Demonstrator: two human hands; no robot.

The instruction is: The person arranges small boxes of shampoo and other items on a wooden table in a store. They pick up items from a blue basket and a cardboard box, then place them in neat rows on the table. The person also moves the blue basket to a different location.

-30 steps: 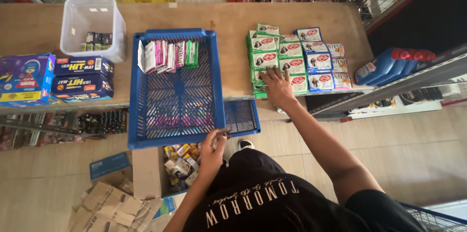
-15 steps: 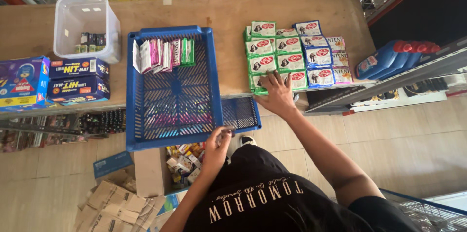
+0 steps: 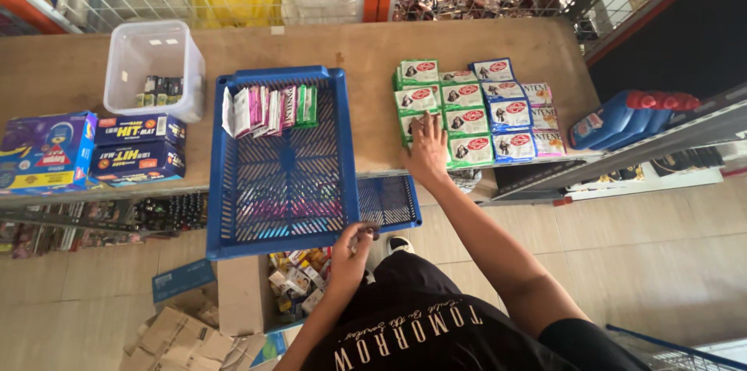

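Observation:
My right hand (image 3: 428, 151) lies flat, fingers spread, on the near left corner of a block of green and blue soap packs (image 3: 475, 110) laid in rows on the wooden shelf top (image 3: 366, 48). My left hand (image 3: 354, 248) is curled at the front rim of a large blue plastic basket (image 3: 284, 184). This basket overhangs the shelf edge. At its far end stands a row of pink, white and green sachets (image 3: 268, 110). A smaller blue basket (image 3: 389, 201) pokes out from under its right corner.
A clear plastic tub (image 3: 152, 67) with small boxes stands at the back left, and dark blue cartons (image 3: 136, 149) sit left of the basket. Blue bottles (image 3: 622, 118) lie on a shelf at right. An open cardboard box (image 3: 292, 281) of goods and flattened cardboard (image 3: 175, 336) are on the tiled floor.
Both hands stay about where they were; my right hand still rests on the soap packs. The view has shifted slightly.

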